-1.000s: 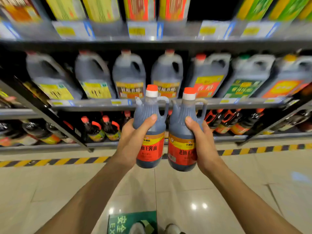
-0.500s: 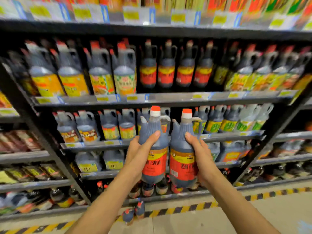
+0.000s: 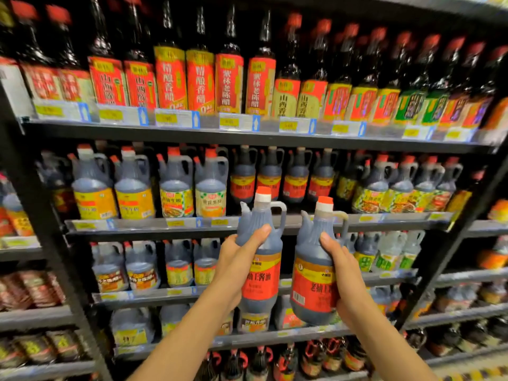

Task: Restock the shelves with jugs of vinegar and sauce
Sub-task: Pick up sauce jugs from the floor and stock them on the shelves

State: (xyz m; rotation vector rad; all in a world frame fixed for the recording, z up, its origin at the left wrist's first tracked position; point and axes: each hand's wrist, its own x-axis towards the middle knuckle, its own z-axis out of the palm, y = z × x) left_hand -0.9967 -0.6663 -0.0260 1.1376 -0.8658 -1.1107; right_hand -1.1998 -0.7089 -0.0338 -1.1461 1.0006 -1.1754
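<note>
Left hand [image 3: 237, 266], centre of frame: wrapped around the body of the left jug [image 3: 260, 259], thumb laid across its shoulder, fingers hidden behind. Right hand [image 3: 347, 279], just right of centre: wrapped around the right jug [image 3: 314, 266], thumb on the shoulder, palm against its right side. Both jugs upright with a slight tilt, dark sauce inside, red-and-gold labels facing the camera, white collars under orange-red caps, loop handles to the right of each neck. Held side by side, close but apart, in front of the shelf rail [image 3: 176, 223] running across mid-frame; neither resting on any shelf. Similar red-labelled jugs [image 3: 295, 180] standing in a row directly behind, on the second shelf from the top. To the left on the same shelf: yellow-labelled jugs [image 3: 115, 193]. Top shelf, upper frame: tall dark bottles [image 3: 198, 75] with red labels above a strip of yellow price tags [image 3: 229, 122]. Lower shelves: more jugs, blurred.
</note>
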